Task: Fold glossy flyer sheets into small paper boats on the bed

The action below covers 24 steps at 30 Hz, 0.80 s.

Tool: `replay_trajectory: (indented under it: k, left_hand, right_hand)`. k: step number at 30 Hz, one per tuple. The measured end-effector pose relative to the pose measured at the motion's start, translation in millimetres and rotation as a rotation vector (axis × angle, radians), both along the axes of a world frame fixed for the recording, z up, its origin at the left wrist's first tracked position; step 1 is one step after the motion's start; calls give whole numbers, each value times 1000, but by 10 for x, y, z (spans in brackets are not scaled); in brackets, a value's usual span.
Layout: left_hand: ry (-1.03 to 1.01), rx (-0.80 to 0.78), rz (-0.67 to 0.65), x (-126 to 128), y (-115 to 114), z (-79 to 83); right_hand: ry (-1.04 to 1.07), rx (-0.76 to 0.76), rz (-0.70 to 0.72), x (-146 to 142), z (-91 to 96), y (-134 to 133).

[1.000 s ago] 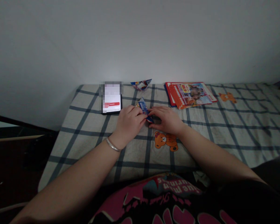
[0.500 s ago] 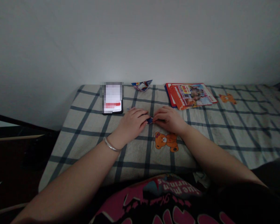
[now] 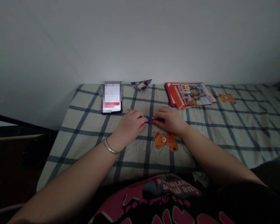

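A small piece of dark blue folded paper (image 3: pixel 149 119) is pinched between my two hands, low over the checked cloth. My left hand (image 3: pixel 132 123), with a silver bangle at its wrist, grips the paper's left side between thumb and fingers. On the other side, my right hand (image 3: pixel 169 119) pinches the right end of it. The fingers cover much of the paper, so its full shape is hidden. Beyond the hands, near the wall, stands a folded paper boat (image 3: pixel 142 85) with a colourful print.
A phone (image 3: pixel 112 98) with a lit, partly blurred screen lies left of the paper boat. Several printed leaflets (image 3: pixel 191 95) are stacked at the right. The checked cloth (image 3: pixel 135 155) with printed bears covers the surface up to the wall (image 3: pixel 140 40).
My left fingers have shifted slightly left along the paper, and more of its blue surface shows between the hands. My right hand stays nearly in place.
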<state>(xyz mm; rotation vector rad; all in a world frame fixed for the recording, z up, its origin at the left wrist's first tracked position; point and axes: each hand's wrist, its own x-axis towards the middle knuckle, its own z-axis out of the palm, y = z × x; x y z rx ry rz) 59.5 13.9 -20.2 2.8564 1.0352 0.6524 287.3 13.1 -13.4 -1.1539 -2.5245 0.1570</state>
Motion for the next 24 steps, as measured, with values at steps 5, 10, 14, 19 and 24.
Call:
replay_trajectory:
  k: [5,10,14,19,24]
  left_hand:
    - [21,-22,-32,-21,5,19]
    - [47,45,-16,-2,31,10]
    - [2,43,-42,17,50,-43]
    - [-32,-9,-76,-7,64,-52]
    - [-9,-90,-105,-27,38,8]
  right_hand:
    - [35,-12,-20,16,-16,19]
    - [24,-6,3,27,-15,35]
    - [14,24,-14,4,-17,36]
    - [61,4,-102,-34,-37,24]
    - [61,-3,-160,-61,-37,20]
